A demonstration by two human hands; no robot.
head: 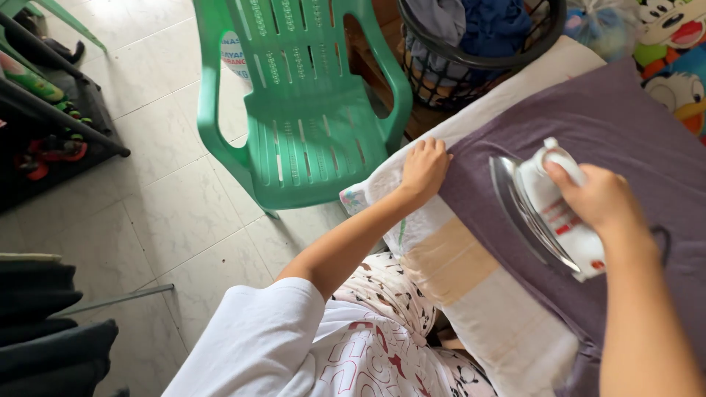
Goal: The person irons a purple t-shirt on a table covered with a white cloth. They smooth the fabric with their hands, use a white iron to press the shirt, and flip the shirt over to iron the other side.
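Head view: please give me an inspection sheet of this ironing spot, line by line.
Surface: padded board with a pale cover, a beige patch near its front edge.
Job's things: purple garment spread flat; white iron tilted on it, soleplate facing left.
Clutter: dark laundry basket with blue and grey clothes beyond the board.
Grips: left hand presses the garment's edge; right hand closed around the iron's handle.
Cables: nothing seen.
Surroundings: green plastic chair on a pale tiled floor; dark rack at left; cartoon-print fabric at upper right.
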